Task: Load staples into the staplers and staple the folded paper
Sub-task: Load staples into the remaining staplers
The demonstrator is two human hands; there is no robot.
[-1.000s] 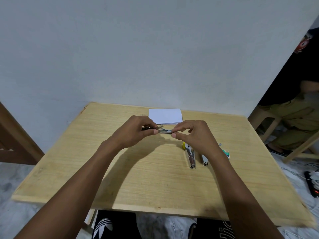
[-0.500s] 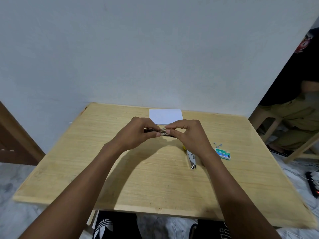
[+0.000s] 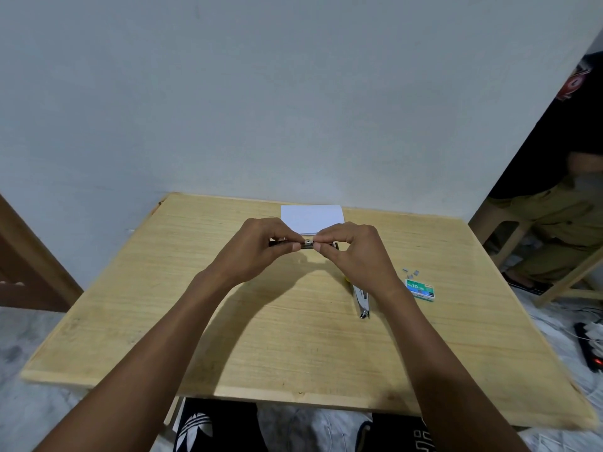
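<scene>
Above the middle of the wooden table [image 3: 163, 288], my left hand [image 3: 257, 246] grips a small dark stapler [image 3: 306, 245] by its left end. My right hand [image 3: 355, 252] pinches the stapler's metal part from the right, thumb and forefinger closed on it. Whether a staple strip lies between those fingers I cannot tell. Folded white paper [image 3: 311, 216] lies flat just behind the hands. A second, silver stapler [image 3: 362, 300] with a yellow end rests on the table under my right wrist. A green staple box [image 3: 420, 289] and loose staple pieces [image 3: 412, 273] lie to the right.
A white wall stands right behind the table. At the far right a person sits on a wooden stool [image 3: 509, 236]. A black power strip [image 3: 589, 349] and cables lie on the floor on the right. A brown wooden frame [image 3: 19, 262] is at the left.
My right hand moved left along the stapler until its fingertips met my left hand's. It uncovered the staple box and hid the object right of the silver stapler.
</scene>
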